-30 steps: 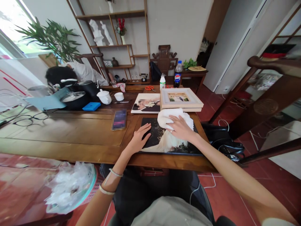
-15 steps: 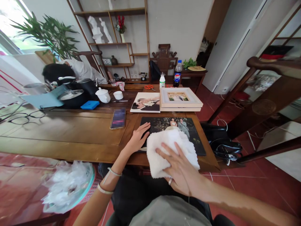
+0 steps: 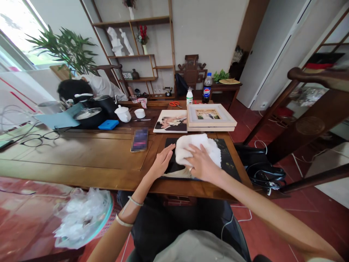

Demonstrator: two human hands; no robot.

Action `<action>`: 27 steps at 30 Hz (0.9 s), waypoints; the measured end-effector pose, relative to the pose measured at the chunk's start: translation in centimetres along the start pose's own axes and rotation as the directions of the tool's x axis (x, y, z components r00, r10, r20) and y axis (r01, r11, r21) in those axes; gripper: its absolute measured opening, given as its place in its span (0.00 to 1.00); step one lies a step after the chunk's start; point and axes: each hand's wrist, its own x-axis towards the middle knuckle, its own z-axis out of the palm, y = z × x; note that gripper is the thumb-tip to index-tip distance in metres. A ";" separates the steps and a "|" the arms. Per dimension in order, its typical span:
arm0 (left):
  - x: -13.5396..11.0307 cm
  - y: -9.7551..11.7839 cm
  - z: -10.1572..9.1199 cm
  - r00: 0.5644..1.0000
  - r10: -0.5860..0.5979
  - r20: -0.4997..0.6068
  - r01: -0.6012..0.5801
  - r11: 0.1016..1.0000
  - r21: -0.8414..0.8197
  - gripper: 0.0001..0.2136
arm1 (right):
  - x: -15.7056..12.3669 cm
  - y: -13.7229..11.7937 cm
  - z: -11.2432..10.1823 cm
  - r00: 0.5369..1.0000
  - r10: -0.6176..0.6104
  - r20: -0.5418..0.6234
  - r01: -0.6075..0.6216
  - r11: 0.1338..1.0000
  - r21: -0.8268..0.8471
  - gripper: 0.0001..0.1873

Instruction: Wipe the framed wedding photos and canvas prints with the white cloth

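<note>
A dark photo print (image 3: 230, 160) lies flat near the table's front edge, and a folded white towel (image 3: 200, 142) covers much of its middle. My right hand (image 3: 203, 163) lies over the towel, fingers spread across it and pressing it onto the print; a ring shows on one finger. Under the wrist a pale part of the picture shows at the print's lower edge. At the print's left edge my left hand (image 3: 163, 160) rests flat, fingers stretched out, holding nothing. Its fingertips come close to the towel's left side.
Behind the print are a photo panel (image 3: 171, 122), stacked white frames (image 3: 230, 123), orange scissors (image 3: 175, 104) and two bottles. A phone (image 3: 139, 139) lies left; pots (image 3: 91, 118) and glasses (image 3: 40, 139) stand farther. A person leans at the far left. A bag-lined basket (image 3: 109, 211) stands lower left.
My right hand has pushed the towel up and away across the print, so it now covers the pictured couple. My left hand stays at the print's left edge. The view has shifted slightly.
</note>
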 end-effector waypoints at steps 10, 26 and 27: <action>-0.2 0.5 -0.2 0.998 0.064 -0.009 -0.064 0.998 -0.002 0.21 | -5.1 -2.5 -0.8 0.937 -0.349 -0.002 0.341 0.913 0.223 0.15; -0.1 -0.5 0.0 0.991 0.135 0.003 -0.134 0.982 0.134 0.16 | 9.1 4.4 0.6 0.999 -0.052 -0.009 0.053 0.979 0.197 0.22; -0.1 -0.5 0.0 0.991 0.133 0.002 -0.132 0.982 0.135 0.16 | 9.4 4.2 0.7 0.998 -0.061 -0.009 0.062 0.978 0.201 0.22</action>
